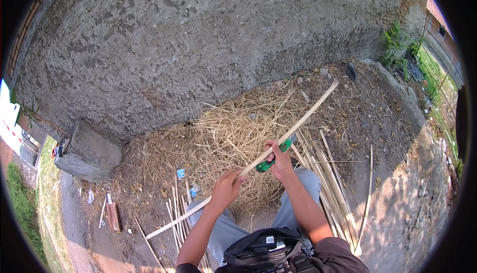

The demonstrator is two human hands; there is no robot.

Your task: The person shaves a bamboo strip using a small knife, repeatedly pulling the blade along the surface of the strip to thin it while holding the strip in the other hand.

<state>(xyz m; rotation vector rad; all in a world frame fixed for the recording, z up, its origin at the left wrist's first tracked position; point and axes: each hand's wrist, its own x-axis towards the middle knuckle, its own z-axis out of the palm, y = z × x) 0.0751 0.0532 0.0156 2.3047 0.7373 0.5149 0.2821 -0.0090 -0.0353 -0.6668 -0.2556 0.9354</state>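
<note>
A long pale bamboo strip [312,110] runs slantwise across my lap, from the lower left up to the far right. My left hand [226,191] is closed around its middle, just beyond my left knee. Further up the strip, my right hand [279,163] grips a green box cutter [264,166] and lies against the strip. The cutter's blade end is by the strip; how deep it touches cannot be made out. Under both hands spreads a heap of thin bamboo shavings [228,131].
Split bamboo strips [334,193] lie by my right leg, and thinner strips [175,218] by my left. A rough wall [198,39] rises ahead. A concrete block [92,151] and a reddish-brown wooden piece [114,217] are at left. A black bag [263,245] is at my waist.
</note>
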